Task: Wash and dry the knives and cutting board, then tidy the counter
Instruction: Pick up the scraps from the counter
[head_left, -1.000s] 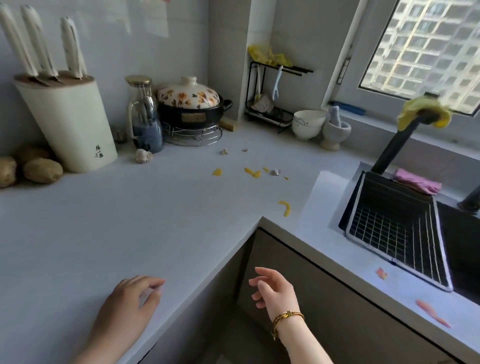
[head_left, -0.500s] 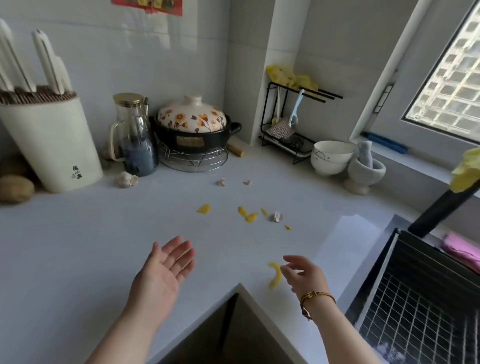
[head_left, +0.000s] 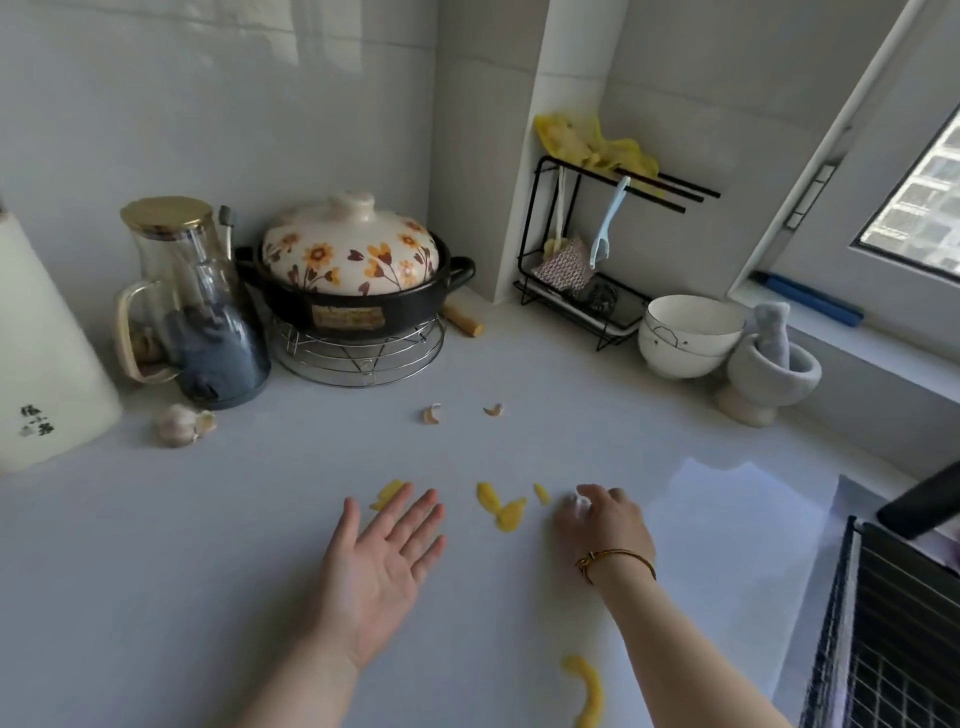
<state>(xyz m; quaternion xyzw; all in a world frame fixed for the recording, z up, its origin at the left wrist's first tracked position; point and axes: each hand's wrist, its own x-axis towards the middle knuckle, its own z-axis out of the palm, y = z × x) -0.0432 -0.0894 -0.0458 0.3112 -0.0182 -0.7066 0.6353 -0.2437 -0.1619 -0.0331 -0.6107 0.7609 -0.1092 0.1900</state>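
Head view, looking down on a corner of the white table (head_left: 156, 571).

Right edge: black wire sink basket (head_left: 893, 654), partly cut off. Left edge: white canister (head_left: 47, 364) with black characters, top out of frame.

Back corner: black casserole (head_left: 358, 306) with a flower-patterned lid, seated on a wire trivet (head_left: 358, 364). Glass jug (head_left: 192, 312) with a gold lid stands just beside it on the left, dark contents in the lower half.

Right of the casserole: black wire rack (head_left: 540, 249) against the wall, yellow cloth (head_left: 592, 143) draped on top, light-blue utensil (head_left: 610, 223) hanging from it. Further right: two stacked white bowls (head_left: 685, 338). The grey mortar and pestle (head_left: 769, 374) is next to them; touching or just apart, cannot tell.

Hands:
- The left hand (head_left: 379, 566) is palm up with fingers straight and spread. Its grip is open and holds nothing. The fingertips are just beside one yellow peel scrap (head_left: 387, 493). Contact with the table: cannot tell.
- The right hand (head_left: 602, 525) has a gold bracelet (head_left: 615, 564) at the wrist. It is palm down with fingers curled, the grip closed on a small white scrap (head_left: 577, 503) at table level.

Loose bits on the table:
- garlic bulb (head_left: 179, 423) near the jug
- two garlic skins (head_left: 431, 414) in front of the trivet
- three yellow scraps (head_left: 506, 514) between the hands
- one curved yellow peel (head_left: 587, 691) near the front edge, beside the right forearm
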